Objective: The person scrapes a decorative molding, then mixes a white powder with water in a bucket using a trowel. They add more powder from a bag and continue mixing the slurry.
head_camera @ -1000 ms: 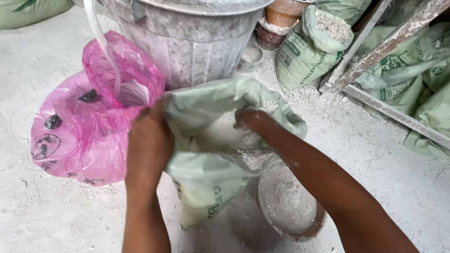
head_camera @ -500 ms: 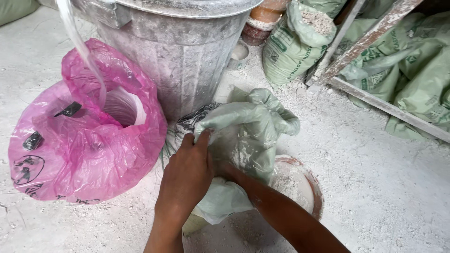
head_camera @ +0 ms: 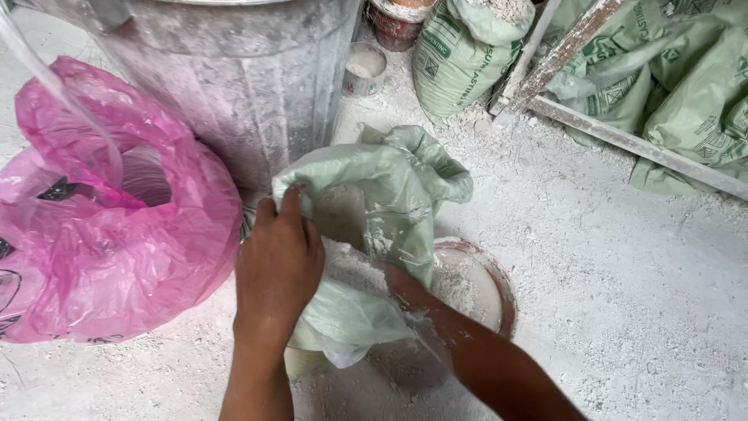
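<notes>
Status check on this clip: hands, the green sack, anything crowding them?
Left hand grips the pale green sack at its rim. Right hand reaches inside the sack, hidden. Powder-dusted bowl beneath; metal bin and pink bag close alongside.

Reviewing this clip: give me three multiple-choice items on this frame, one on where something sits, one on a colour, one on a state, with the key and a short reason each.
1. Where is the pink plastic bag relative to the metal bin?
A. Inside it
B. Beside it on the floor, at the left of the view
C. Hung on the wooden frame

2. What colour is the sack being handled?
A. Pale green
B. Blue
C. Black

3. Where is the right hand?
A. Flat on the floor
B. Gripping the bin's rim
C. Reaching into the sack's open mouth, mostly hidden

Key: 1 B, the bag sits on the dusty floor against the bin's side. 2 A, the sack is pale green and dusted with white powder. 3 C, the forearm runs into the opening while the left hand grips the sack's edge, above a round bowl of powder.
</notes>
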Available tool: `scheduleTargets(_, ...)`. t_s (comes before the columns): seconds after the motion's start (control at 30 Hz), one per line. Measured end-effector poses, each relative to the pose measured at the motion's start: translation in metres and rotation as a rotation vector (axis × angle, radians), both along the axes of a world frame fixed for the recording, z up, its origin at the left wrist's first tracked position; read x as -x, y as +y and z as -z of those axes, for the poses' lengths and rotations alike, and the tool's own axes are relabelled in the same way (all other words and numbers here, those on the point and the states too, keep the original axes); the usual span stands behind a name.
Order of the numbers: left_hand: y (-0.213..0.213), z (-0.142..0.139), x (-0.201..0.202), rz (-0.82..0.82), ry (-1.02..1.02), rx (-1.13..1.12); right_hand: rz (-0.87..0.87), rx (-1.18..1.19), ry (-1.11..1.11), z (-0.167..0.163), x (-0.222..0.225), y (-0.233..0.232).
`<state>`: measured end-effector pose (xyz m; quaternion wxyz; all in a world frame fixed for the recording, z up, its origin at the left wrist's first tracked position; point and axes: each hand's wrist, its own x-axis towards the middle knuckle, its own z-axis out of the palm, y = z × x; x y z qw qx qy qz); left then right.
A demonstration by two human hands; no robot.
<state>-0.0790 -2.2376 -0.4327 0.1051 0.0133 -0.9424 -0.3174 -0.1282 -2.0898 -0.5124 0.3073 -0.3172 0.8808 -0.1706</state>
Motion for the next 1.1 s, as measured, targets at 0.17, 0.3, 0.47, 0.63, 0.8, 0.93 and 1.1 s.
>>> scheduleTargets(0.17, 0.016, 0.002, -0.004, -0.139, 0.013, 0.168, 0.094, 0.110, -0.005, -0.004, -0.002, 0.024)
scheduleTargets(0.3, 0.030, 0.013, -0.008, -0.184, 0.205, 0.292, 0.236, 0.187, -0.067, -0.004, -0.010, 0.100)
scheduleTargets(0.47, 0.040, 0.025, -0.012, -0.161, 0.316, 0.358, 0.444, 0.288, -0.117, 0.010, -0.018, 0.190)
scheduleTargets(0.63, 0.050, 0.022, -0.012, -0.129, 0.313, 0.368, 0.550, 0.248, -0.206, 0.045, -0.046, 0.245)
scheduleTargets(0.8, 0.065, 0.014, -0.012, -0.083, 0.277, 0.336, 0.541, 0.178, -0.257, 0.101, -0.053, 0.262)
scheduleTargets(0.93, 0.068, 0.011, -0.012, -0.069, 0.275, 0.278, 0.562, 0.150, -0.292, 0.116, -0.047, 0.280)
scheduleTargets(1.1, 0.053, 0.008, -0.002, -0.100, 0.169, 0.301, 0.618, 0.225, -0.334, 0.074, -0.014, 0.279)
